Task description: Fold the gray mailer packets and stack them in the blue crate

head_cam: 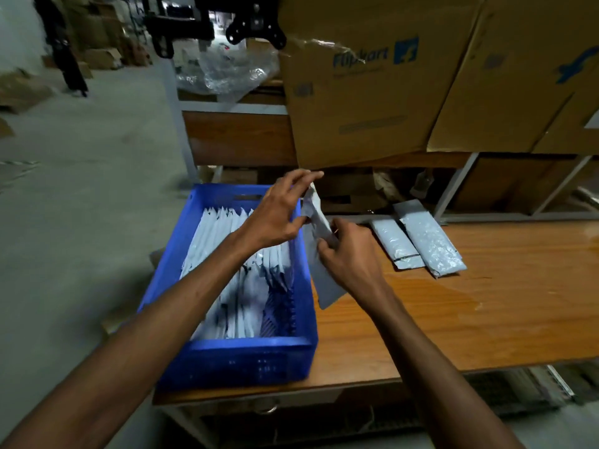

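The gray mailer packet [319, 254] hangs just right of the blue crate [233, 358], above the wooden table [470, 319], its long axis running away from the person; the right hand [348, 254] pinches its middle while the left hand [278, 215] pinches the far end, fingers spread. The crate, nearer the left hand, holds a row of thin, smooth, upright folded packets [240, 273]. 2 crinkly flat packets [418, 238] lie to the right.
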`<state>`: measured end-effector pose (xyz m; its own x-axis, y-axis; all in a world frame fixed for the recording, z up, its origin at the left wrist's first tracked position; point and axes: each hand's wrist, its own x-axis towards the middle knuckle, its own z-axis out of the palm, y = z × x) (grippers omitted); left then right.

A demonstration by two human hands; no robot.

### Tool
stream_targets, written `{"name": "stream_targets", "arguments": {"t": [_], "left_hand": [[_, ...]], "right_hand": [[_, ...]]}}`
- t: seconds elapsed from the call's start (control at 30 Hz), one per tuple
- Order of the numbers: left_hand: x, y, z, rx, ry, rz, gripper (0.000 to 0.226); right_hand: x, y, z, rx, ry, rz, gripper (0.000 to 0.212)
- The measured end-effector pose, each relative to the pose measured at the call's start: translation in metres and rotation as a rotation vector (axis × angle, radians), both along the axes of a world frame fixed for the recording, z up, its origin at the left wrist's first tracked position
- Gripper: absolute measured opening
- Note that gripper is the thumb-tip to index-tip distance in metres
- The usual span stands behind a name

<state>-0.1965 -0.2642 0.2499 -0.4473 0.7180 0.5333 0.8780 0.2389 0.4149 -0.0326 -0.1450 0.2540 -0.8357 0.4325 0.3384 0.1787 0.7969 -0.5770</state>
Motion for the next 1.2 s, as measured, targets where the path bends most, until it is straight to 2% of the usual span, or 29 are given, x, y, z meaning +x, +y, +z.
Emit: {"name": "stream_targets", "arguments": {"t": [0.07,0.17,0.23,0.3,0.4,0.47,0.67,0.8,0.97,1.2], "left_hand": [[-0.012,-0.018,-0.012,0.037,-0.089,0.020,0.089],[-0.035,-0.048,-0.041,-0.008,-0.194,0.006,0.060],[-0.051,-0.066,-0.058,-0.229,-0.199,-0.057,0.036],[-0.059,-0.076,-0.073,-0.532,-0.236,-0.180,0.027],[-0.060,-0.082,-0.088,-0.856,-0.274,-0.333,0.036],[-0.059,-0.084,-0.098,-0.950,-0.241,-0.358,0.040],[-0.065,-0.096,-0.118,-0.963,-0.162,-0.311,0.032],[-0.066,-0.095,-0.122,-0.960,-0.134,-0.299,0.028],[-0.069,-0.092,-0.128,-0.995,-0.177,-0.287,0.037],[-0.071,-0.091,-0.129,-1.002,-0.206,-0.265,0.038]], "right_hand": [[-0.016,-0.017,-0.008,-0.004,-0.038,-0.029,0.031],[-0.029,-0.042,-0.030,-0.031,-0.094,-0.078,0.027],[-0.034,-0.056,-0.046,-0.035,-0.134,-0.116,0.025],[-0.035,-0.070,-0.061,-0.037,-0.173,-0.148,0.024],[-0.039,-0.085,-0.088,-0.024,-0.240,-0.140,0.026],[-0.043,-0.091,-0.105,-0.023,-0.280,-0.143,0.023],[-0.054,-0.107,-0.127,-0.021,-0.428,-0.166,0.016],[-0.065,-0.110,-0.136,-0.071,-0.537,-0.090,0.017],[-0.073,-0.111,-0.141,-0.145,-0.626,-0.080,0.017],[-0.090,-0.106,-0.137,-0.198,-0.858,0.011,0.024]]}}
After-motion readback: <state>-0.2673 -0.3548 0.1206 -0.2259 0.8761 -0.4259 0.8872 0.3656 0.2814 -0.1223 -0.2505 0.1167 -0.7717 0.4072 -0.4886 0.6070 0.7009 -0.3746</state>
